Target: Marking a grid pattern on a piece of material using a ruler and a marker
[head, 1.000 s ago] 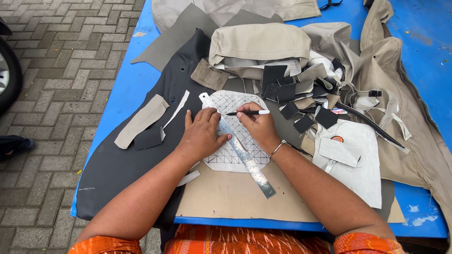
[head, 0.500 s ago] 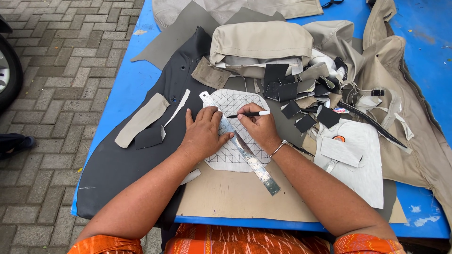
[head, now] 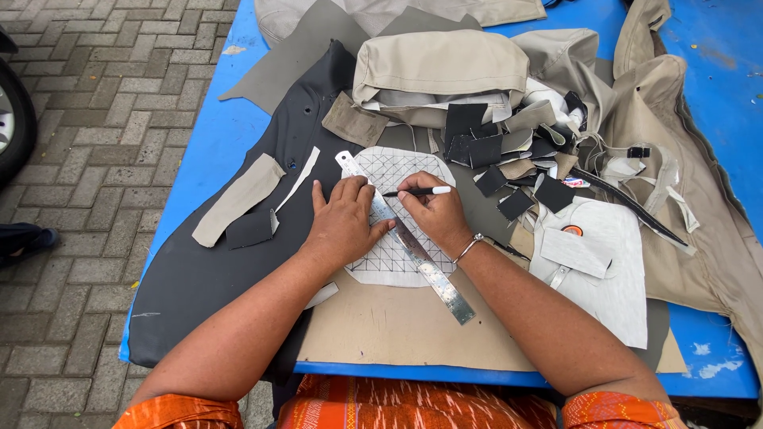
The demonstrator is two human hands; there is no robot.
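Ruling grid lines: left hand [head: 343, 224] presses flat on a steel ruler [head: 405, 237]; right hand [head: 433, 208] grips a pen [head: 417, 191].
Next stroke apparently needs the ruler shifted across the white panel [head: 397, 266].

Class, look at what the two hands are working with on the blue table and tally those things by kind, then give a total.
Metal ruler, pressed down by the left hand: 1
Pen, held in the right hand: 1
White panel with a drawn grid, under the ruler: 1
Total: 3
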